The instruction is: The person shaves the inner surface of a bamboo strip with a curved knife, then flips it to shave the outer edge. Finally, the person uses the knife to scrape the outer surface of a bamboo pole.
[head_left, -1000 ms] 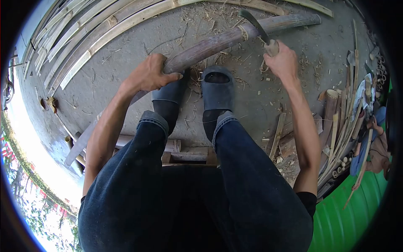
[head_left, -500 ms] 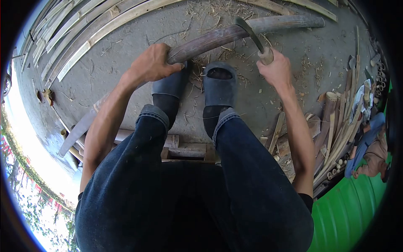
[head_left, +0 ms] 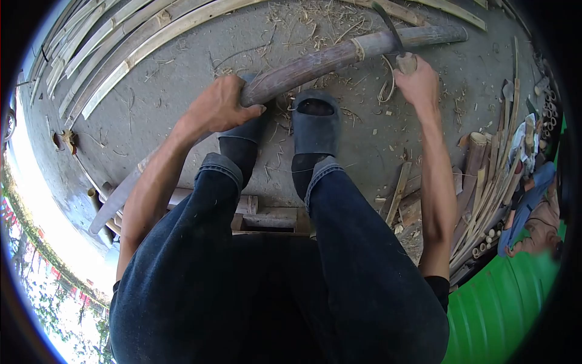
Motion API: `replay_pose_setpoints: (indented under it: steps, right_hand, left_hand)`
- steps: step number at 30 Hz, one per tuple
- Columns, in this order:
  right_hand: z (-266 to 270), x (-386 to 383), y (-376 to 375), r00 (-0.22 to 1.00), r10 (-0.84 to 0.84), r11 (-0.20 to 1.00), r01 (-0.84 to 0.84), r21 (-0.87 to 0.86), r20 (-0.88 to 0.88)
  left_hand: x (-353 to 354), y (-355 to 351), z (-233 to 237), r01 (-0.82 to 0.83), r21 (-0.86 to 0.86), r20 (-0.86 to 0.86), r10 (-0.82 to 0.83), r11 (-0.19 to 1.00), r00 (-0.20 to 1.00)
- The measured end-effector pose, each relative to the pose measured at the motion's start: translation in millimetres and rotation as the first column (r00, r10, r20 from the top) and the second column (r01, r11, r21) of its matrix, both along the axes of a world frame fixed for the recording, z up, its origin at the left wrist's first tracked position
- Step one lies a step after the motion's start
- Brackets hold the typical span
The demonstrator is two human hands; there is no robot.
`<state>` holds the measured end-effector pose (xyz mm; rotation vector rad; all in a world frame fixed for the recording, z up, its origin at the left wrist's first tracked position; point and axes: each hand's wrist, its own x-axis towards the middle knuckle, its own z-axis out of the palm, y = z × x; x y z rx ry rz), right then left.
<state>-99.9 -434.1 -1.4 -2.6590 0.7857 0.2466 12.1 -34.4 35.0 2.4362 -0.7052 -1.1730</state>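
Note:
A long bamboo pole [head_left: 303, 70] slants across in front of my feet, bowed by the lens. It runs from the lower left, under my left arm, up to the far right. My left hand [head_left: 221, 106] is wrapped round it near the left shoe. My right hand [head_left: 419, 84] grips the wooden handle of a curved-bladed knife [head_left: 388, 25]. The blade crosses the pole's right part and points away from me. Left of it, a pale scraped ring [head_left: 359, 48] shows on the pole. A thin curled shaving [head_left: 386, 85] hangs below the pole near the knife.
Split bamboo strips [head_left: 115, 42] lie at the upper left. Shavings litter the concrete floor [head_left: 200, 67]. More bamboo and sticks [head_left: 485, 182] are piled at the right, beside another person [head_left: 539, 218]. Both my shoes [head_left: 316, 124] stand below the pole.
My right hand and the knife have moved right and slightly away along the pole. The pale ring and the curled shaving now show. My left hand has barely moved.

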Motion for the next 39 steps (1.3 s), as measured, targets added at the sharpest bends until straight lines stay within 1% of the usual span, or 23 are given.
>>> replay_pose_setpoints:
  steps: [1, 3, 5, 6, 8, 9, 11, 13, 14, 15, 17, 19, 21, 22, 23, 26, 29, 30, 32, 34, 36, 37, 39]
  right_hand:
    - [11.2, -5.4, 20.1, 1.0, -0.011, 1.0, 0.011, 0.006, 0.0]
    - [33.7, -24.7, 66.0, 0.982, 0.186, 0.979, -0.182, 0.087, -0.038]
    - [30.5, -25.5, 62.2, 0.976, 0.206, 0.973, -0.197, 0.121, -0.064]
    - [28.3, -19.4, 52.0, 0.984, 0.152, 0.984, -0.142, 0.104, -0.091]
    - [22.7, -20.7, 55.0, 0.987, 0.107, 0.991, -0.096, 0.09, -0.121]
    - [17.3, -35.1, 72.2, 0.994, 0.098, 0.991, -0.093, 0.1, -0.053]
    - [16.0, -34.8, 75.4, 0.996, 0.086, 0.992, -0.09, 0.094, 0.037]
    - [17.5, -31.3, 68.1, 1.0, 0.01, 0.993, -0.007, 0.118, -0.02]
    - [12.6, -27.8, 62.2, 0.998, 0.003, 1.0, -0.002, 0.003, -0.07]
    - [10.0, -30.6, 70.1, 0.997, 0.002, 1.0, -0.001, 0.01, -0.074]
    - [11.3, -36.4, 93.6, 1.0, -0.006, 0.991, 0.006, 0.131, 0.002]
    - [18.0, -37.2, 99.9, 0.997, 0.078, 0.994, -0.076, 0.082, -0.018]
    - [0.7, -33.3, 75.1, 0.997, -0.03, 0.998, 0.026, 0.054, 0.077]
    - [-11.8, -26.7, 46.5, 0.982, -0.186, 0.982, 0.186, 0.037, 0.006]
    - [-7.9, -31.8, 52.0, 0.982, -0.186, 0.981, 0.187, 0.05, -0.023]
    - [25.5, -31.3, 85.9, 0.997, 0.074, 0.996, -0.072, 0.044, -0.036]
    - [12.7, -32.7, 80.3, 0.994, 0.067, 0.998, -0.065, 0.024, -0.083]
    - [4.6, -26.3, 55.5, 0.998, -0.03, 0.998, 0.033, 0.044, -0.054]
    - [4.1, -18.2, 39.9, 0.995, -0.094, 0.994, 0.096, 0.053, -0.035]
    - [13.4, -18.5, 55.1, 0.986, -0.165, 0.984, 0.166, 0.063, -0.011]
    - [27.1, -35.3, 95.7, 0.993, 0.113, 0.989, -0.114, 0.097, 0.015]
    - [25.6, -33.3, 86.7, 0.995, 0.096, 0.992, -0.098, 0.085, 0.02]
    - [14.5, -23.7, 49.9, 0.989, -0.146, 0.988, 0.146, 0.054, -0.004]
  left_hand:
    - [0.6, -2.4, 3.0, -0.004, 0.019, -0.015, 0.005, 1.0, 1.0]
    - [1.3, -0.4, 2.2, 0.001, 0.036, -0.022, -0.001, 0.999, 1.0]
    - [-8.8, 7.5, -12.1, 0.033, 0.0, 0.221, -0.032, 0.999, 0.975]
    - [-7.4, 1.3, -8.3, 0.023, -0.006, 0.22, -0.021, 1.0, 0.975]
    - [-2.8, -13.5, 4.0, -0.013, 0.107, 0.103, 0.002, 0.994, 0.995]
    - [-7.6, -10.5, 4.1, -0.005, 0.11, 0.093, -0.005, 0.994, 0.996]
    - [-7.5, -8.1, 0.5, 0.005, 0.135, 0.183, -0.03, 0.991, 0.983]
    - [-14.1, -9.3, -5.0, 0.004, 0.117, 0.19, -0.027, 0.993, 0.981]
    - [-18.4, -7.3, -5.8, 0.001, 0.101, 0.194, -0.021, 0.995, 0.981]
    - [-16.2, -5.9, -3.6, 0.003, 0.109, 0.19, -0.023, 0.994, 0.981]
    - [-5.1, -10.7, 1.9, 0.004, 0.131, 0.208, -0.032, 0.991, 0.978]
    - [-8.2, -8.2, -1.5, 0.005, 0.117, 0.205, -0.029, 0.993, 0.978]
    - [-14.5, -4.0, -5.2, 0.005, 0.12, 0.185, -0.027, 0.993, 0.982]
    - [-16.1, -5.3, -7.2, 0.002, 0.095, 0.152, -0.016, 0.995, 0.988]
    - [-23.8, -3.0, -7.2, 0.006, 0.077, 0.103, -0.014, 0.997, 0.995]
    - [-28.6, -2.8, -7.2, -0.011, 0.063, 0.117, 0.004, 0.998, 0.993]
    - [-24.5, -8.0, -0.9, 0.008, 0.088, 0.116, -0.018, 0.996, 0.993]
    - [-23.8, -10.2, 0.0, 0.021, 0.079, 0.124, -0.031, 0.997, 0.992]
    - [-25.9, -12.1, 2.5, 0.039, 0.114, 0.167, -0.058, 0.993, 0.984]
    - [-24.7, -12.3, 8.8, 0.063, 0.112, 0.207, -0.085, 0.992, 0.975]
    - [-22.9, -13.2, 7.6, 0.094, 0.098, 0.236, -0.114, 0.991, 0.965]
    - [-21.5, -11.4, 3.0, 0.074, 0.097, 0.228, -0.095, 0.993, 0.969]
    - [-25.7, -10.9, -0.1, 0.05, 0.091, 0.217, -0.068, 0.995, 0.974]
